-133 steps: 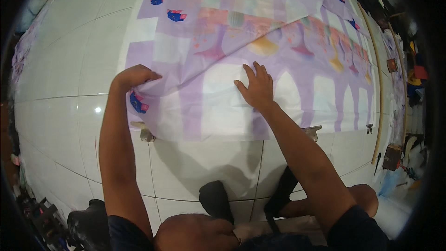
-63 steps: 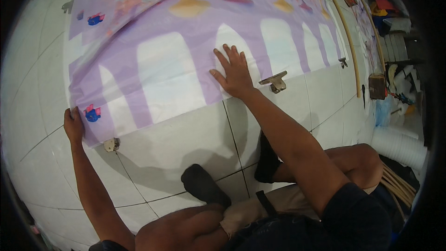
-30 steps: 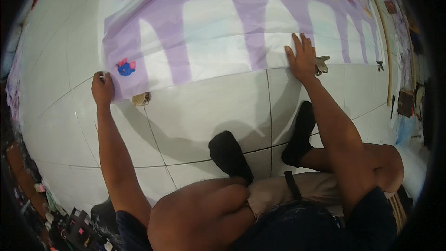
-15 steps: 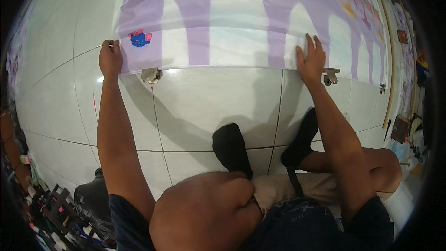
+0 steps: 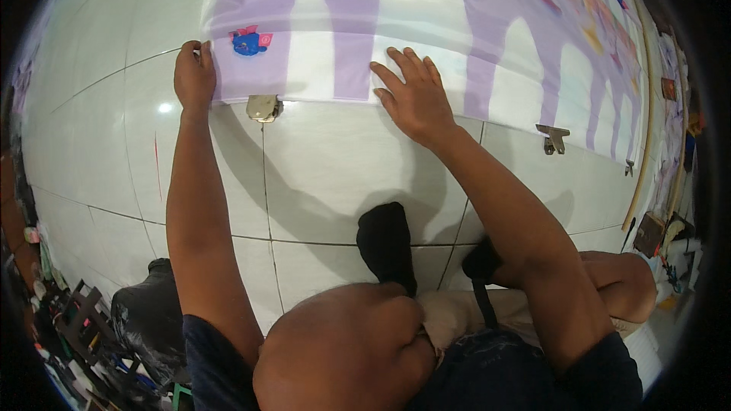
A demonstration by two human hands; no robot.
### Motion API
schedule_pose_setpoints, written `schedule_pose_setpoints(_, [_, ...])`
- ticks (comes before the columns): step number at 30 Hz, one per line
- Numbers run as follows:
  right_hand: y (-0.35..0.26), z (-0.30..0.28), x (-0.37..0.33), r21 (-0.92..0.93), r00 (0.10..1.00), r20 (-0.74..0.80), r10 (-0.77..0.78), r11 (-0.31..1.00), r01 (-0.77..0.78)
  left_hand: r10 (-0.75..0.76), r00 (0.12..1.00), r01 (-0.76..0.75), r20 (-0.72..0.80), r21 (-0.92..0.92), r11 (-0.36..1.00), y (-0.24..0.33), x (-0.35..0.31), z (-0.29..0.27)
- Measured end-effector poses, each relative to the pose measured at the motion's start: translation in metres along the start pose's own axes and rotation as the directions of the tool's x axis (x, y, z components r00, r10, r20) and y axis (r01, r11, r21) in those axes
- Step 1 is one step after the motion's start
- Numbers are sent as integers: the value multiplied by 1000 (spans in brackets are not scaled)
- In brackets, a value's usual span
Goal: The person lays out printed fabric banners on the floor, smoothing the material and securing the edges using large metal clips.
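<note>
A glossy banner [image 5: 352, 57] printed in lilac and white lies over the tiles, lightly rippled. At its near left corner, my left hand [image 5: 195, 80] is closed on the side edge, thumb and fingers pinched together. My right hand [image 5: 417, 99] lies palm down on the near border, fingers spread over a white arch. Between the hands a metal bulldog clip [image 5: 263, 108] grips the near edge. Another bulldog clip [image 5: 553, 138] sits on that edge to the right, with a smaller clip [image 5: 629, 168] by the right corner. A small blue and pink emblem [image 5: 248, 43] shows near my left hand.
White floor tiles [image 5: 335, 167] surround the banner, and my feet in black socks [image 5: 385, 240] rest on them. At lower left stands a black plastic bag [image 5: 149, 323] among clutter. A long thin wooden strip [image 5: 647, 106] runs along the right side, with more odds and ends beyond.
My right hand has slid left along the near border, away from the right-hand clip. My left hand keeps to the left corner. The view has shifted slightly.
</note>
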State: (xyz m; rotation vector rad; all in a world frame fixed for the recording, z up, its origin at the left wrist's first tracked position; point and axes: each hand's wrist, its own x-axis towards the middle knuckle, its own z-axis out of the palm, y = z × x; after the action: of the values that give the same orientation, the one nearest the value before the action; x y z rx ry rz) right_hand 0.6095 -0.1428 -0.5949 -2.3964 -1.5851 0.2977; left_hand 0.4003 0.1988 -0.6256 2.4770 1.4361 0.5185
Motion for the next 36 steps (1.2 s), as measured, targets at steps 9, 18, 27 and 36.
schedule_pose_setpoints(9, [0, -2, 3, -48, 1000, 30, 0, 999, 2, -74, 997, 76, 26, -79, 994, 8, -4, -3])
schedule_pose_setpoints(18, [-3, -4, 2, -17, 1000, 12, -17, 1000, 17, 243, 963, -252, -115, -65, 966, -3, -39, -12])
schedule_pose_setpoints(27, [-100, 1, 3, 571, 900, 414, 134, 732, -372, 122, 990, -133, -73, -170, 976, -11, -42, -13])
schedule_pose_setpoints(36, [-183, 21, 58, 610, 580, 775, 251, -60, -790, 126, 990, -134, -59, -163, 978, -5, -37, -11])
